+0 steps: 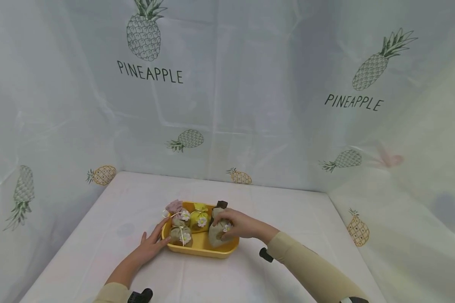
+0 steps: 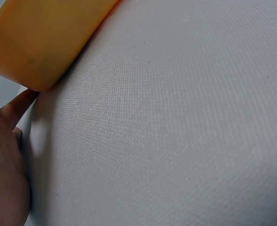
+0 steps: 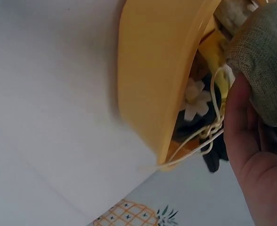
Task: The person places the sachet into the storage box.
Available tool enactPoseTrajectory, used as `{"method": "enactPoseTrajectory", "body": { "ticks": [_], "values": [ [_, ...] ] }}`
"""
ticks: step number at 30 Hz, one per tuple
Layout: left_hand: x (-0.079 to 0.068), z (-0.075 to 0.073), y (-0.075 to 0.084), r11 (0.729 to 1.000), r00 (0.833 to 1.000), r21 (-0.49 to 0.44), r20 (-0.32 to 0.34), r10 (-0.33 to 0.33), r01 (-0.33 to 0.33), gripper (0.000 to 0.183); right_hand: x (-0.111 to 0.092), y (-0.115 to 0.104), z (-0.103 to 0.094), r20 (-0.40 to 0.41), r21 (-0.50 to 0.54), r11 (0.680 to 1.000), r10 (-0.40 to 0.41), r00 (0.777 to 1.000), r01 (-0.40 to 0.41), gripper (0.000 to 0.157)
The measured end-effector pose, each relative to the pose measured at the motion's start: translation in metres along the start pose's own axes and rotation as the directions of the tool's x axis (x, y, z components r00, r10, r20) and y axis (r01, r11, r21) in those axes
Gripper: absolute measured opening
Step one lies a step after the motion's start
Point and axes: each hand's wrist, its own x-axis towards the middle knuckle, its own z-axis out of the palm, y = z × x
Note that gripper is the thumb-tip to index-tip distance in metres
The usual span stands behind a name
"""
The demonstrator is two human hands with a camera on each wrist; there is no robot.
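A yellow tray (image 1: pixel 201 251) holds several small drawstring pouches with white flowers. In the tray's right part, my right hand (image 1: pixel 244 224) grips a grey-green pouch (image 1: pixel 217 236), thumb and fingers on its cloth; the right wrist view has this pouch (image 3: pixel 265 61) raised above the rim. Behind it, partly hidden, lies a dark pouch (image 1: pixel 222 204) with a cream cord. My left hand (image 1: pixel 151 246) rests at the tray's left front corner, fingers extended against the rim. Beside those fingers are a beige pouch (image 1: pixel 179 238) and a pink pouch (image 1: pixel 174 206). A yellow pouch (image 1: pixel 199 223) stands mid-tray.
The tray stands on a white-covered table (image 1: pixel 144 198). Around the table hang pale sheets (image 1: pixel 250 84) printed with pineapples, meeting its back edge and sides. A black strap piece (image 1: pixel 266 255) sits at the right wrist, another (image 1: pixel 140 296) at the left.
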Motion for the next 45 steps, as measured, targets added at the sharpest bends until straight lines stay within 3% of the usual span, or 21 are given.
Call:
{"method": "enactPoseTrajectory", "body": {
  "ticks": [11,19,23,35,45],
  "values": [
    [0.000,0.000,0.000,1.000,1.000,-0.008,0.008,-0.009,0.009,0.073,0.023,-0.014,0.016,0.006,-0.142,0.990,0.027,1.000,-0.026,0.036],
    [0.000,-0.001,-0.002,1.000,1.000,-0.010,-0.002,0.005,-0.005,0.072,0.036,-0.017,0.030,-0.062,-0.155,0.984,0.084,0.995,-0.093,0.036],
    [0.000,0.000,-0.001,1.000,1.000,-0.015,-0.005,0.011,-0.011,0.072,0.041,-0.016,0.035,-0.059,-0.158,0.981,0.103,0.993,-0.112,0.036],
    [0.000,0.001,0.000,1.000,1.000,-0.010,0.002,0.015,-0.015,0.073,0.052,-0.013,0.044,-0.013,-0.229,0.970,0.078,0.997,-0.079,0.030],
    [0.000,0.000,0.001,1.000,1.000,-0.016,-0.006,0.014,-0.014,0.073,0.053,-0.016,0.044,0.006,-0.222,0.972,0.080,0.997,-0.077,0.028]
  ]
}}
